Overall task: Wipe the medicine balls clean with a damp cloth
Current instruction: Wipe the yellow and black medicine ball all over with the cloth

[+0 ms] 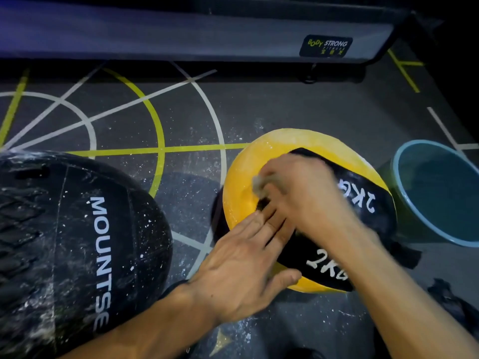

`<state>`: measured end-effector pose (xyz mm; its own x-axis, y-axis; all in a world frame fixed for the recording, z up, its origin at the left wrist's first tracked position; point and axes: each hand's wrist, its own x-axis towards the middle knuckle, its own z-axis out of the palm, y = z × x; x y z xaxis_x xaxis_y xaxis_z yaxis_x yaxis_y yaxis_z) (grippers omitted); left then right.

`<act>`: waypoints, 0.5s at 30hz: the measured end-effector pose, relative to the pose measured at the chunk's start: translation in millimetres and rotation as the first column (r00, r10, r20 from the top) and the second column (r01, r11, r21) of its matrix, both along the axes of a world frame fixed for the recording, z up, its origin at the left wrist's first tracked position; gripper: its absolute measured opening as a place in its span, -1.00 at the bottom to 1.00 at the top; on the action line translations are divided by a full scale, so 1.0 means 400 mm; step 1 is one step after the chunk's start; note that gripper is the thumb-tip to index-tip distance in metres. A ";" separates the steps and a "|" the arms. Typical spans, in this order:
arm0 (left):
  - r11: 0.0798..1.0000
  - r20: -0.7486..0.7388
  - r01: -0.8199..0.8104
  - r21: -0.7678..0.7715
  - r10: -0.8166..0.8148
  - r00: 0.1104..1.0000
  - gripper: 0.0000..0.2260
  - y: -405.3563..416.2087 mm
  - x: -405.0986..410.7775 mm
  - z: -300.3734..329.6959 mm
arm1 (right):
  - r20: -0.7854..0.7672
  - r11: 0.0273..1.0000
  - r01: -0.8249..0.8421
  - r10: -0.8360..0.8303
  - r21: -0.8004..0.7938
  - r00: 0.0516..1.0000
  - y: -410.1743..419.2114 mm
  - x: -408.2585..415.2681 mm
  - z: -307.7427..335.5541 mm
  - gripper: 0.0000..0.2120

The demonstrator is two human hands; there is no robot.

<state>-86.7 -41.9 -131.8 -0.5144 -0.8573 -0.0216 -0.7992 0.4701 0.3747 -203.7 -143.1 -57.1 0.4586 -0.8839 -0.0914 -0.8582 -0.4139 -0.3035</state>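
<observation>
A yellow and black medicine ball (261, 161) marked "2KG" rests on the floor at centre right, dusted with white powder. My right hand (300, 193) presses a small grey cloth (259, 183) against its yellow top; the hand is blurred. My left hand (248, 265) lies flat on the ball's near side, fingers spread, holding nothing. A large black medicine ball (77, 242) with white lettering and white specks sits at the left, apart from both hands.
A light blue bucket (404, 182) with water stands right of the yellow ball. A dark equipment base (197, 35) with a label runs along the far side. The grey floor (298, 107) has white and yellow lines. Dark fabric (448, 299) lies at the lower right.
</observation>
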 end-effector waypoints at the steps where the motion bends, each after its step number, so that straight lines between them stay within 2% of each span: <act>1: 1.000 -0.036 -0.006 -0.008 0.006 0.999 -0.32 0.004 0.006 -0.007 | 0.120 0.990 0.132 -0.126 -0.043 0.985 -0.024 -0.045 0.004 -0.83; 2: 1.000 -0.056 -0.007 -0.013 0.006 0.998 -0.33 0.008 0.012 -0.015 | 0.202 0.956 0.270 -0.244 -0.114 0.949 -0.048 -0.092 0.010 -0.85; 4: 1.000 -0.061 -0.002 -0.020 0.001 0.998 -0.35 0.013 0.013 -0.020 | 0.202 0.840 0.489 -0.450 -0.236 0.870 -0.082 -0.179 0.017 -0.88; 6: 1.000 -0.057 -0.004 -0.019 0.003 0.998 -0.36 0.010 0.012 -0.017 | 0.228 0.800 0.546 -0.499 -0.249 0.836 -0.073 -0.194 -0.002 -0.86; 8: 0.999 -0.056 -0.017 -0.036 0.015 0.998 -0.37 0.004 0.010 -0.017 | 0.278 0.874 0.429 -0.364 -0.229 0.889 -0.026 -0.124 -0.028 -0.85; 10: 0.998 -0.068 -0.022 -0.059 0.018 0.998 -0.41 0.006 0.013 -0.015 | 0.210 0.967 0.147 -0.103 -0.207 0.972 0.025 -0.044 -0.058 -0.80; 12: 0.996 -0.082 -0.024 -0.087 0.017 0.997 -0.46 0.011 0.020 -0.018 | 0.137 0.977 -0.046 0.075 -0.208 0.988 0.034 -0.019 -0.066 -0.77; 13: 0.995 -0.076 -0.025 -0.095 0.018 0.997 -0.47 0.013 0.023 -0.020 | 0.122 0.972 -0.035 0.065 -0.231 0.990 0.008 -0.034 -0.064 -0.79; 15: 0.995 -0.073 -0.037 -0.097 0.030 0.997 -0.47 0.015 0.023 -0.022 | 0.155 0.938 0.163 -0.119 -0.307 0.981 -0.061 -0.091 -0.057 -0.88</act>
